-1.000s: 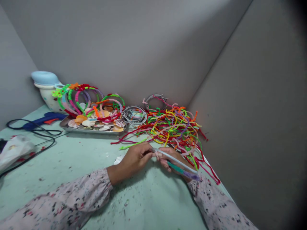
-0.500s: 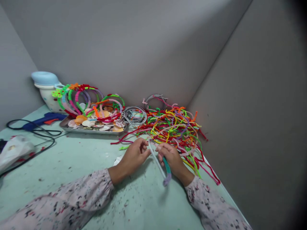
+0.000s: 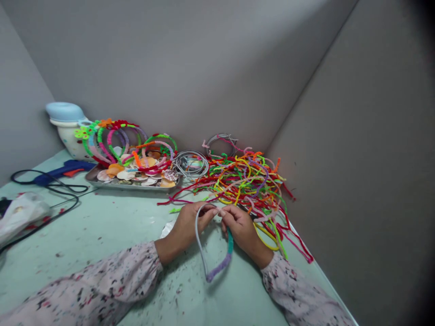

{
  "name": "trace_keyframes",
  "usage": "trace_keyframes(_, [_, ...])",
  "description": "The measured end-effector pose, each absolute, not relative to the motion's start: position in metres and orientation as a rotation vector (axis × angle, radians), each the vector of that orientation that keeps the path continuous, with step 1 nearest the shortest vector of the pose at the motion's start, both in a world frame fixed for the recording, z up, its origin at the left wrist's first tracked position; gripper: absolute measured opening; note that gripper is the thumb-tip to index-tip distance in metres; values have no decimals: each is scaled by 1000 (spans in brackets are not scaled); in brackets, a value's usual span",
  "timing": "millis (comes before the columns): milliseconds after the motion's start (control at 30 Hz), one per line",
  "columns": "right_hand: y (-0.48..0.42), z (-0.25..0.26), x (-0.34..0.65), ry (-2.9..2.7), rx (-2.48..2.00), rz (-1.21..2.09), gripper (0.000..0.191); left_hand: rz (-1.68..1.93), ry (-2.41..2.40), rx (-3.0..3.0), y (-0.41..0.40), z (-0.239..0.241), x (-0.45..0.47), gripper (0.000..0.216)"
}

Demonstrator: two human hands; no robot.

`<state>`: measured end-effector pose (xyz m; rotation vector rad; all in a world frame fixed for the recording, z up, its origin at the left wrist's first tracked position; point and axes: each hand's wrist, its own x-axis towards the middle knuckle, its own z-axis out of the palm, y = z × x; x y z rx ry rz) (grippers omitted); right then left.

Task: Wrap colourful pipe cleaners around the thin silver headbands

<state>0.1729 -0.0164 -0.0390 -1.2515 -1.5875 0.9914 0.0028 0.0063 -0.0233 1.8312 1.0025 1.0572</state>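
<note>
A thin grey wire hoop [image 3: 220, 269] hangs between my hands above the table, part of it wrapped in purple and teal pipe cleaner. The rest of the wire is bare and curves down on the left. My left hand [image 3: 187, 226] pinches the hoop at its top, thumb and fingers together. Right beside it, my right hand [image 3: 242, 227] is closed on the hoop above the teal part, fingertips almost touching the left ones. A pale pink strand seems to lie between the fingertips, mostly hidden. Behind the hands spreads a tangled pile of colourful pipe cleaners [image 3: 244, 174].
A metal tray [image 3: 132, 186] of seashells carries several finished pipe-cleaner hoops [image 3: 110, 145]. Coiled grey wire hoops [image 3: 190, 164] lie beside it. At left are a blue glue gun [image 3: 63, 171] with black cord, a white plastic bag [image 3: 25, 213] and a blue-lidded container [image 3: 70, 131].
The hoop has swung from a narrow, edge-on look to an open loop facing me. My hands have come closer together, and the left fingers have closed on the hoop.
</note>
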Motion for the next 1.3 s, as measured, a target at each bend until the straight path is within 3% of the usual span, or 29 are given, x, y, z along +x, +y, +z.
trace_keyframes(800, [-24,-26,170,-1917,-1262,490,22,1238,1064,1842,-4,-27,3,17])
trace_keyframes(1300, [-25,-26,171,-1991,-1202,344,19,1340,1066,1969,-9,-24,3,12])
